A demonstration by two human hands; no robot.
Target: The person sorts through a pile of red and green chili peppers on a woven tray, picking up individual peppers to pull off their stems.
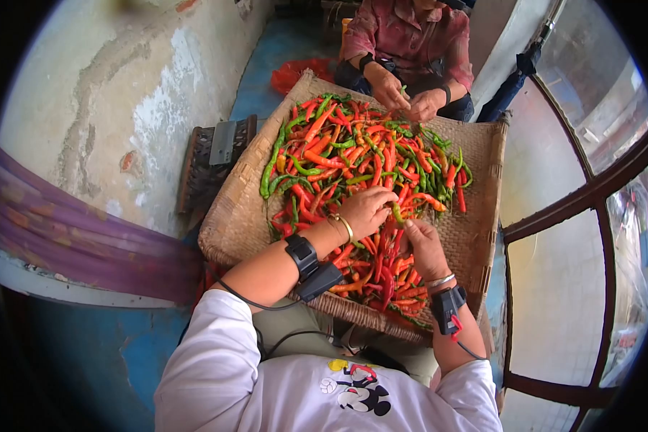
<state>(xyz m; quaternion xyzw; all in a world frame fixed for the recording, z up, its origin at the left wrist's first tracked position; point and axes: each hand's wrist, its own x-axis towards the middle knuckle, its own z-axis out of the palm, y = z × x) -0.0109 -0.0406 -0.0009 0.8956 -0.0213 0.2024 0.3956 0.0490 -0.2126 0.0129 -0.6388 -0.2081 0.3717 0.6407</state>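
The woven tray fills the middle of the frame, its near edge at the person's lap and its far edge against the knees of a second person at the top. Bare weave shows along the tray's left rim and down its right side. The pile of chillies covers the rest, so free room for the hands lies mostly to the lower left and right of the heap. Left of the tray a dark crate sits just beside the rim, with the peeling wall and a purple cloth beyond it. On the right a dark window frame runs close to the tray's edge. The left hand and the right hand meet over the lower centre of the pile at a green chilli. The left fingers are curled and pinch its upper part. The right fingers are drawn together with their tips at its lower end, though whether they grip it cannot be told. That chilli is short, slender and glossy green, held just above long red and orange ones. Each wrist carries a black band. At the top centre the other person's hands are close together over the far edge of the pile.
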